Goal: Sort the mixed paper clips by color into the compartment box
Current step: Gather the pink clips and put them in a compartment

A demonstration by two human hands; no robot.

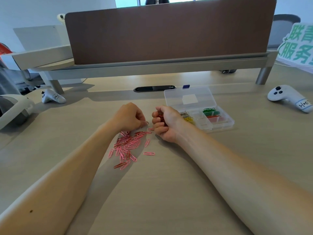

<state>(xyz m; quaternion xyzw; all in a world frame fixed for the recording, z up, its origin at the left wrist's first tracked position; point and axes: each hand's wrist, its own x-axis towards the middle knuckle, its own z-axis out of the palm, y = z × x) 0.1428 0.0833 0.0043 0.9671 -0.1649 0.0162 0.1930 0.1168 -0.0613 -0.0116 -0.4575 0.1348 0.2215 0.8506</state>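
Observation:
A pile of pink and red paper clips [128,146] lies on the desk in front of me. My left hand [130,117] hovers over the pile's far edge and pinches a dark red clip [147,122] at its fingertips. My right hand [165,123] is curled into a fist just right of the pile, holding a bunch of red clips [160,117]. The clear compartment box [218,123] stands open to the right, lid [189,97] folded back. It holds silver [184,114], yellow [188,119], green [210,111] and red clips [214,118] in separate compartments.
White game controllers lie at the far left [52,97] and far right [288,99]. A brown partition [169,34] on a raised shelf closes off the back. A cable slot [155,88] sits behind the box. A white headset [15,107] rests at the left edge.

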